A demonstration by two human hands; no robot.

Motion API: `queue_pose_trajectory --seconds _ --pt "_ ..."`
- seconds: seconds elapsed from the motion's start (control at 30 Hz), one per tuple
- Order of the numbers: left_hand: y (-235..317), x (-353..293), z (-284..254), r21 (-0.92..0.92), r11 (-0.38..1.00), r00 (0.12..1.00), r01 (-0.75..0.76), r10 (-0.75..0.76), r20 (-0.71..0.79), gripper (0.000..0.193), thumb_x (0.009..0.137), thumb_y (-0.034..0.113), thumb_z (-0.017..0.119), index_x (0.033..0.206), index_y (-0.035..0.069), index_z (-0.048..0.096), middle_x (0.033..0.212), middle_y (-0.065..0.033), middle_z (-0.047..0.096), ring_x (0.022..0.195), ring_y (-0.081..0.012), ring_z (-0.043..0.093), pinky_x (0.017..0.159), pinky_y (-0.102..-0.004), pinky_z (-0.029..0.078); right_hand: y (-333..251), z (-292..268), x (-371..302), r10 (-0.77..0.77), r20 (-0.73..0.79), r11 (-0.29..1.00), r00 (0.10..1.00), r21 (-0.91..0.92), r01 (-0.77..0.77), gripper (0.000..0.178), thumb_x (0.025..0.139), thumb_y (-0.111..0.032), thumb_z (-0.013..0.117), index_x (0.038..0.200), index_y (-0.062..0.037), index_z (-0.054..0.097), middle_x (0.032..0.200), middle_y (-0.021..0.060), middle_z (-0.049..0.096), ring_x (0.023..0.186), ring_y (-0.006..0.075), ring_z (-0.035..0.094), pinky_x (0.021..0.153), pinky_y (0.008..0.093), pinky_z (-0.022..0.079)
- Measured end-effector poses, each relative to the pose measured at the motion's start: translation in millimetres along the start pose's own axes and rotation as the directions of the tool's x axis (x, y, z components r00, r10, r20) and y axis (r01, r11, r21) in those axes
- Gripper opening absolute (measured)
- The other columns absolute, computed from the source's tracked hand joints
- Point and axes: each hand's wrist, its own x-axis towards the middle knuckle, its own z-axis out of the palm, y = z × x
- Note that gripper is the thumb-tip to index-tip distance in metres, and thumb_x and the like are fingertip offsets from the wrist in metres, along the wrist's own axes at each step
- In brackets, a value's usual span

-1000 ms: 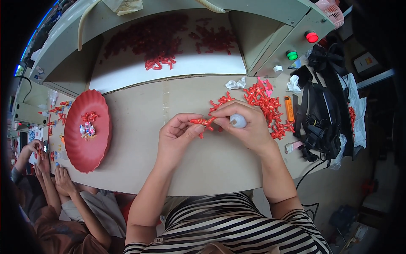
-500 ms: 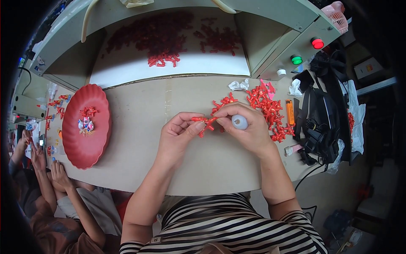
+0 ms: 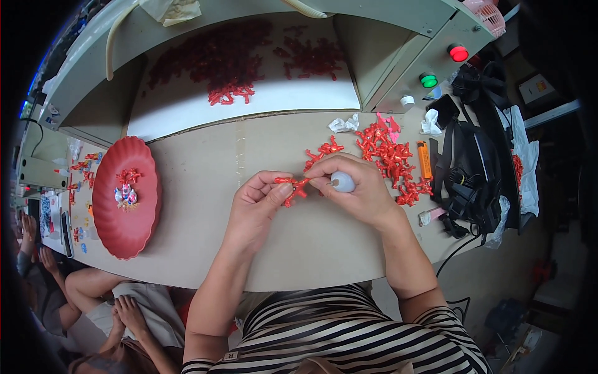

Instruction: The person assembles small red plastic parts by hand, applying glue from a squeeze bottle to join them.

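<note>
Between thumb and fingers of my left hand (image 3: 250, 204) is a small red plastic figure (image 3: 298, 189) with stubby limbs. My right hand (image 3: 364, 194) holds a small whitish squeeze bottle (image 3: 344, 182) against its palm. Its thumb and index fingertip meet at the right end of the figure, pinching there; whether a separate small part sits between them is too small to tell. Just beyond and right of my right hand lies a loose pile of similar red figures (image 3: 391, 159), with a smaller cluster (image 3: 322, 149) beside it.
A red scalloped tray (image 3: 128, 234) holds a few painted pieces at left. Ahead, a grey booth (image 3: 398, 75) with buttons shelters many red pieces (image 3: 230, 93). An orange lighter (image 3: 424, 160), crumpled tissues (image 3: 344, 123) and a black bag (image 3: 470, 168) lie right. Co-workers sit at left.
The view has shifted slightly. My hands keep hold of the figure and bottle, with the figure turned a little. At left, a co-worker's hands have come down from the table to their lap.
</note>
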Motion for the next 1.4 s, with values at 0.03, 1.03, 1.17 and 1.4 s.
queue_pose_trajectory --seconds 0.03,1.03,1.17,1.4 --pt "0.4 -0.1 0.9 -0.010 1.000 1.000 0.001 -0.001 -0.007 0.015 0.085 0.005 0.055 0.098 0.000 0.055 0.085 -0.0057 0.061 0.077 -0.0109 0.056 0.071 -0.0230 0.044 0.3 -0.3 -0.2 0.005 0.008 1.000 1.000 0.011 -0.006 0.017 0.073 -0.003 0.063 0.089 -0.0043 0.061 0.083 0.0068 0.061 0.077 0.0200 0.059 0.069 0.0293 0.046" --pt "-2.5 2.2 -6.6 -0.119 0.981 0.988 0.152 -0.151 0.019 0.012 0.084 0.011 0.057 0.095 0.004 0.057 0.087 -0.0033 0.061 0.078 -0.0100 0.056 0.072 -0.0258 0.047 1.8 -0.5 -1.7 0.012 0.032 1.000 0.999 -0.006 -0.011 0.016 0.074 0.001 0.063 0.089 -0.0019 0.062 0.086 0.0070 0.062 0.077 0.0135 0.059 0.068 0.0254 0.046" --pt "-1.8 7.7 -6.7 -0.133 0.980 0.988 0.152 -0.148 0.034 0.013 0.085 0.011 0.057 0.096 0.004 0.057 0.088 -0.0033 0.061 0.079 -0.0101 0.056 0.072 -0.0256 0.047 5.3 -2.7 2.8 -0.020 0.037 0.999 0.999 -0.026 0.021 0.015 0.074 0.001 0.063 0.089 -0.0015 0.061 0.086 0.0072 0.062 0.077 0.0134 0.058 0.068 0.0255 0.046" --pt "-8.2 4.3 -14.0 -0.128 0.985 0.993 0.118 -0.113 0.046 0.021 0.083 0.016 0.061 0.100 0.004 0.056 0.087 -0.0036 0.059 0.074 -0.0106 0.055 0.068 -0.0246 0.046 -4.8 7.9 3.6 0.005 -0.014 0.998 1.000 -0.062 -0.006 0.010 0.074 0.001 0.063 0.084 -0.0002 0.061 0.083 0.0083 0.062 0.076 0.0157 0.058 0.069 0.0266 0.046"
